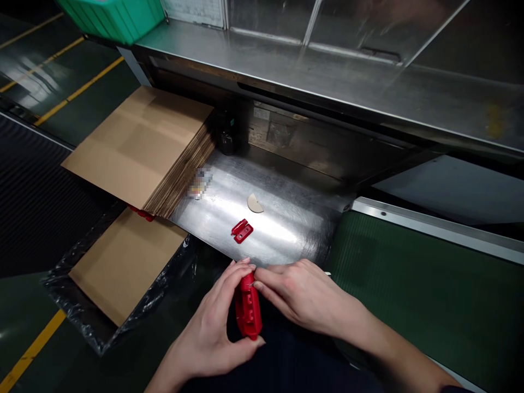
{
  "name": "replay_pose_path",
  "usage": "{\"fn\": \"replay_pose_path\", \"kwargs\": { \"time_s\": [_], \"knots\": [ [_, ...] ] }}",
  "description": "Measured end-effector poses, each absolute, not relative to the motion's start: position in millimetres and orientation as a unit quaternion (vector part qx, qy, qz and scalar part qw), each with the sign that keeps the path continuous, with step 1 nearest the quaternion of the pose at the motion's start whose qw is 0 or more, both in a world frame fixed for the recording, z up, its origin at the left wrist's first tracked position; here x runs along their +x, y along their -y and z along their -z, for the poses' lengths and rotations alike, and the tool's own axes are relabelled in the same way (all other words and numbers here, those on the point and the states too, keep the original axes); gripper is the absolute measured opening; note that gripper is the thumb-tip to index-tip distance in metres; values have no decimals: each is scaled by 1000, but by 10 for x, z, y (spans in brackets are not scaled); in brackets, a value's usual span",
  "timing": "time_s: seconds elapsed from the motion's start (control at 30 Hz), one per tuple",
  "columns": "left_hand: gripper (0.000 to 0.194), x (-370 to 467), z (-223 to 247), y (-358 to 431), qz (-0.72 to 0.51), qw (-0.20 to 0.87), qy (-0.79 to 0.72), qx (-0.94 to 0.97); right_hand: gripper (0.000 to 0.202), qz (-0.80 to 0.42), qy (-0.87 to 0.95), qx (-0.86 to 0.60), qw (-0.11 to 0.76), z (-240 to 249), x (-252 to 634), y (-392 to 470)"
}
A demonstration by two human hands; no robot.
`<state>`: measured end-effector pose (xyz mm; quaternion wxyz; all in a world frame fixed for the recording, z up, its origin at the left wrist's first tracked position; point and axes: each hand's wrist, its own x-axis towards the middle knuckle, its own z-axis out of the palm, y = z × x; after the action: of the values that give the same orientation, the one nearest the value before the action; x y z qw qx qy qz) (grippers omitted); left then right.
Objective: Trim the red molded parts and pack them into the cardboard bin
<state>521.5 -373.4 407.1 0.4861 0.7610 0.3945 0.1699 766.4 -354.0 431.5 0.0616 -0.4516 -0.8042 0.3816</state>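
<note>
My left hand [216, 322] is closed around a red plastic part [249, 314], thumb at its near end and fingers at its far end. The part is long, with slots along the side facing me. My right hand [303, 292] is pinched at the part's far end; a thin tip shows by the thumb and a small pale end pokes out behind the hand, but I cannot make out what it is. Beyond my hands, a second red plastic piece [243, 231] lies on the metal table [286, 218]. A beige half-disc [255, 203] lies farther back.
Stacked cardboard sheets [139, 142] rest at the left. Below them is a plastic-lined box [126, 262] with cardboard in it. A green conveyor belt [426, 295] runs on the right. A dark bottle [226, 134], metal ledge [295, 71] and green crate [118, 19] stand at the back.
</note>
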Motion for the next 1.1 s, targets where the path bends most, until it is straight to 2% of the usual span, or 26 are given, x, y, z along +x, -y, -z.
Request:
{"fn": "replay_pose_path", "kwargs": {
  "time_s": [0.57,0.73,0.9,1.0,1.1],
  "knots": [
    [105,5222,-4050,3701,-158,505,-391,753,38,-404,787,-461,64,-4319,7662,3521],
    [105,5233,-4057,3699,-168,495,-389,758,36,-502,732,-439,138,-4246,7695,3473],
    [107,5224,-4072,3708,-153,500,-398,754,27,-590,604,-480,237,-4160,7693,3468],
    [107,5229,-4084,3708,-156,503,-398,751,24,-577,581,-513,258,-4110,7682,3467],
    [108,5244,-4073,3696,-163,520,-397,739,16,-534,577,-532,314,-3982,7680,3422]
  ]
}}
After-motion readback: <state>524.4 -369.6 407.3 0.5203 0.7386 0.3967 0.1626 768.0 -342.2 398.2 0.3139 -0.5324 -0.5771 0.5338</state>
